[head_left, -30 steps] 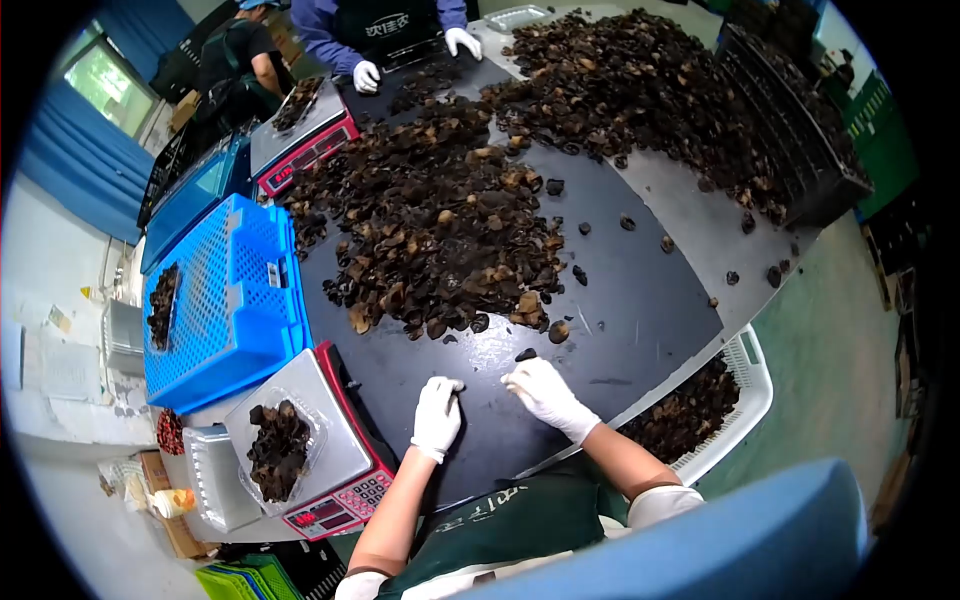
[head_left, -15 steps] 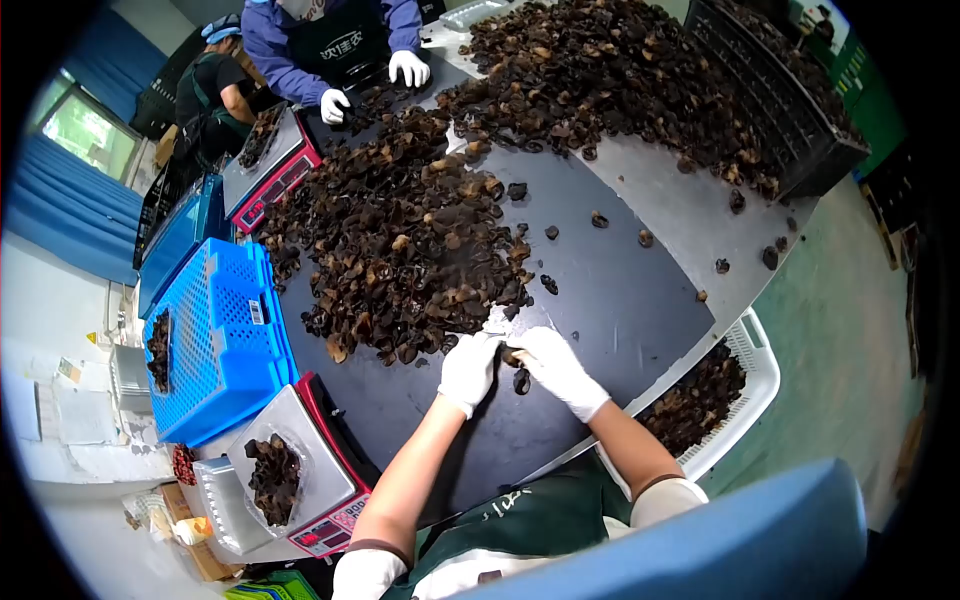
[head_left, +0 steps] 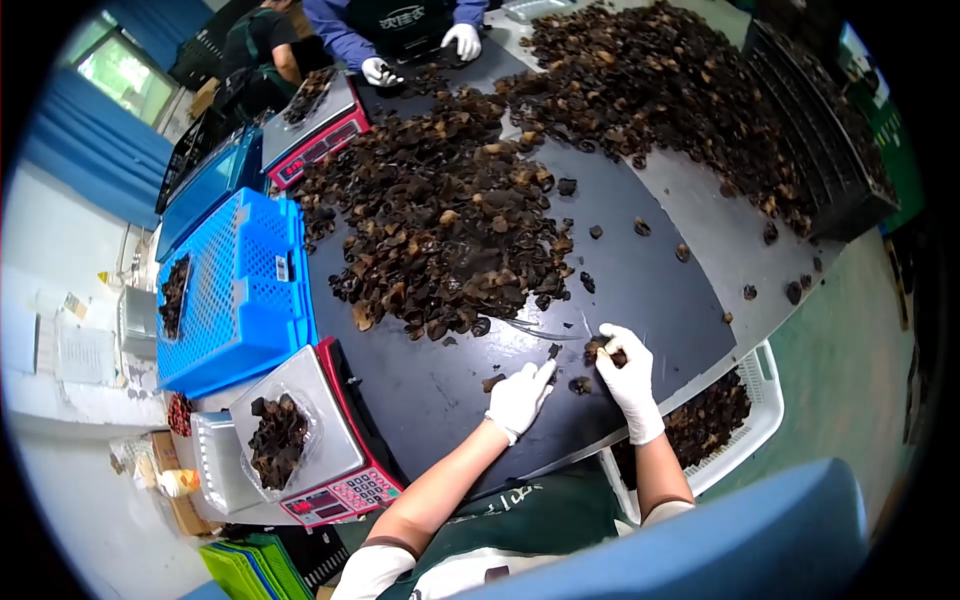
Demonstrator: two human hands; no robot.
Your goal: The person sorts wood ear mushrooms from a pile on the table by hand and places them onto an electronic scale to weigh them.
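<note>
White gloves cover both of my hands. Over the dark tabletop (head_left: 450,420), my left hand (head_left: 520,402) has its fingers closed near a small dark piece at their tips; whether it grips it cannot be told. My right hand (head_left: 628,372), further right, pinches a brown-black fungus piece (head_left: 600,350). One loose piece (head_left: 580,385) lies between the hands, another (head_left: 492,383) beside the left glove. A large heap of dark fungus (head_left: 450,220) spreads beyond them.
A red scale (head_left: 340,490) bears a clear tray of fungus (head_left: 280,440) at left, beside a blue crate (head_left: 235,290). A white basket (head_left: 765,400) stands below the right table edge. Across the table are a co-worker's gloved hands (head_left: 462,42) and a black crate (head_left: 820,140).
My hands have moved apart from their meeting point near the heap's front edge. The right one has gone right with a piece; small pieces now lie around both.
</note>
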